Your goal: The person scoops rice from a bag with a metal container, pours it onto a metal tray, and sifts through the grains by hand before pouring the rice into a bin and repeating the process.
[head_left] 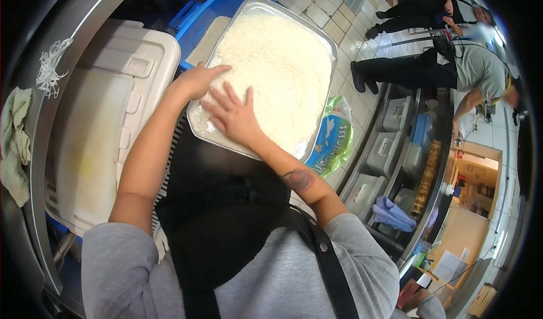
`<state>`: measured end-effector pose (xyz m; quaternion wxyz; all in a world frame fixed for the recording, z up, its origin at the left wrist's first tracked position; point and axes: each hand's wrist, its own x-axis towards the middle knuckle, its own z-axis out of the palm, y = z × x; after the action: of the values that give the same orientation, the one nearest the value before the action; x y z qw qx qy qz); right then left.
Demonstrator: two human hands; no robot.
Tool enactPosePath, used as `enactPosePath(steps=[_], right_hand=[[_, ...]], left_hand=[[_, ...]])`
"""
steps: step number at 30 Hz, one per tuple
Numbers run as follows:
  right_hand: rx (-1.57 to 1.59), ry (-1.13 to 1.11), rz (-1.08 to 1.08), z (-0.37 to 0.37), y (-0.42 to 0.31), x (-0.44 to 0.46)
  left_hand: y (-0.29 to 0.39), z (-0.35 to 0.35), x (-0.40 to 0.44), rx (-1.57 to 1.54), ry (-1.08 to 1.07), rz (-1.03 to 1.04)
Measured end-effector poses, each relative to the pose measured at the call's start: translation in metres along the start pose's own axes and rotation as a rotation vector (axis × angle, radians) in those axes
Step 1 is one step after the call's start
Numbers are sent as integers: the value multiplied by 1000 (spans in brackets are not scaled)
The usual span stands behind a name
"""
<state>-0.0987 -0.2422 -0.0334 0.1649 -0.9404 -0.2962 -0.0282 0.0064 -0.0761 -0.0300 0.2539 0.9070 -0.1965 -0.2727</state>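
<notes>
A square metal tray [332, 73] with rounded corners holds a broad layer of white grains [277, 64] that look like rice. My left hand [199, 82] grips the tray's left edge, thumb over the rim and fingers hidden beneath. Fingers spread, my right hand [236, 118] lies flat on the grains near the tray's lower left corner. Behind the tray stands a blue plastic crate [223, 5], with more pale material inside. To the tray's right, partly covered by it, is a blue and green printed bag [338, 132].
A white lidded bin [155, 53] with a stained white board [93, 143] is on my left, beside a metal edge and a cloth [16, 143]. On the right, a counter holds grey containers [384, 152] and a purple cloth [393, 212]. Several people stand farther off on the tiled floor.
</notes>
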Motion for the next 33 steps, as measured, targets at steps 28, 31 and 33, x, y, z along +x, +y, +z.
enactPosePath(steps=[28,31,33], right_hand=[[877,368,567,-150,34,-28],[695,212,619,-143,33,-45],[451,133,614,-131,37,-63]], left_hand=[[12,-6,-5,13,-45,-88],[13,-6,-5,6,-50,-91],[13,-5,-4,6,-49,-87]])
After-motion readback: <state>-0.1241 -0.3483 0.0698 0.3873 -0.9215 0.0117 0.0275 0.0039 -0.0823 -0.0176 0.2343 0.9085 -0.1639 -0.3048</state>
